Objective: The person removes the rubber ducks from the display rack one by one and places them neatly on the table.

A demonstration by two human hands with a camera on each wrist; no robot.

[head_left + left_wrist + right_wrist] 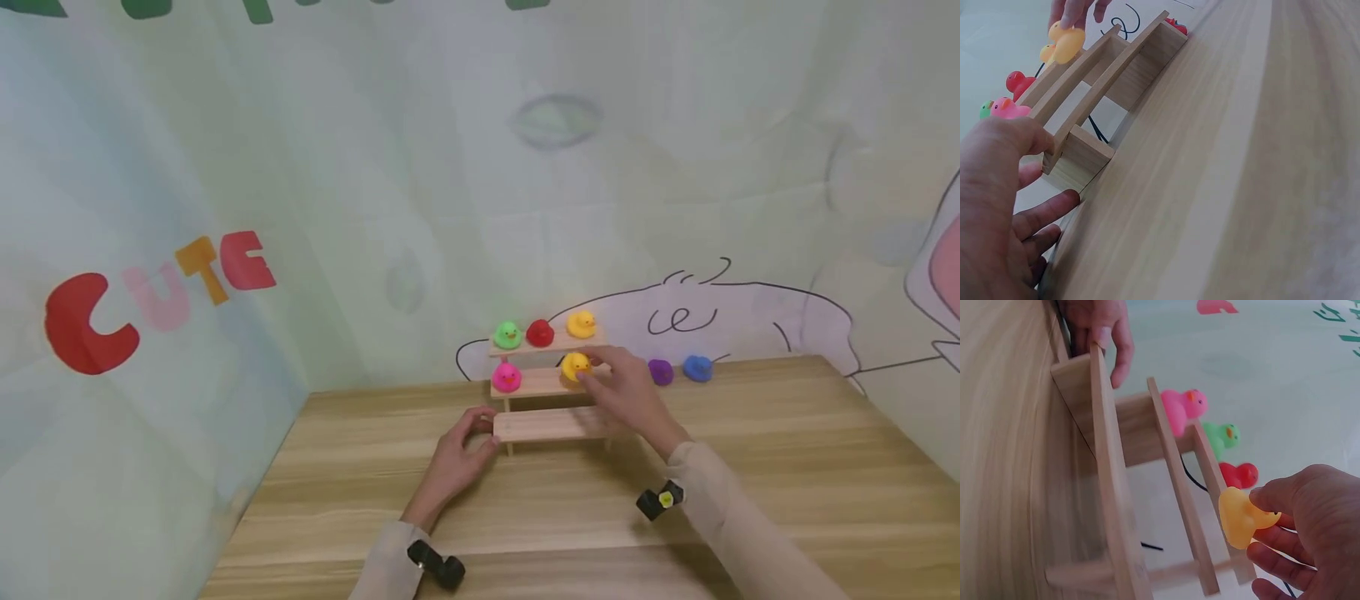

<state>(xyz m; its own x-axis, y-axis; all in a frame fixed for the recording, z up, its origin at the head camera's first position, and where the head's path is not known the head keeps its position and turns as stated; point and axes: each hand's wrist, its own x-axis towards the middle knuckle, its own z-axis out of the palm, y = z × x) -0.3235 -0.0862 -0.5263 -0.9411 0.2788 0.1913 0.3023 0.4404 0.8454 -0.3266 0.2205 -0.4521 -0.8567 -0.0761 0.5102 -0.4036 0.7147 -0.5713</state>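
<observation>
A: Near side first. Left hand?

B: Left hand (457, 458) is at the left end of the pale wooden three-step stand (551, 425), lowest tier, on a wood-grain tabletop (345, 500). Thumb and index finger pinch that end; the other fingers are loose, reaching down beside the leg.

A: Why there?

B: My read: stand looks light on thin supports, so a grip at the corner steadies it.

A: Right hand?

B: Right hand (626, 392) has thumb and fingertips clamped on a small yellow rubber duck with an orange bill (575, 367). Duck is at the right part of the middle tier. Can't tell if its base touches the wood. Side pinch probably leaves the base free to sit flat.

A: Same tier, other end?

B: Hot-pink rubber duck (507, 377), left end, well apart from the yellow.

A: Top tier?

B: Left to right: bright green duck (507, 336), deep red duck (540, 333), second yellow duck (581, 325). Stepped tiers likely let the back row show over the front.

A: Off the stand?

B: Purple rubber toy (661, 372) and blue rubber duck (698, 368), right of it by the table's back edge. Probably parked within right-hand reach. Pale printed backdrop (420, 167) behind.
</observation>
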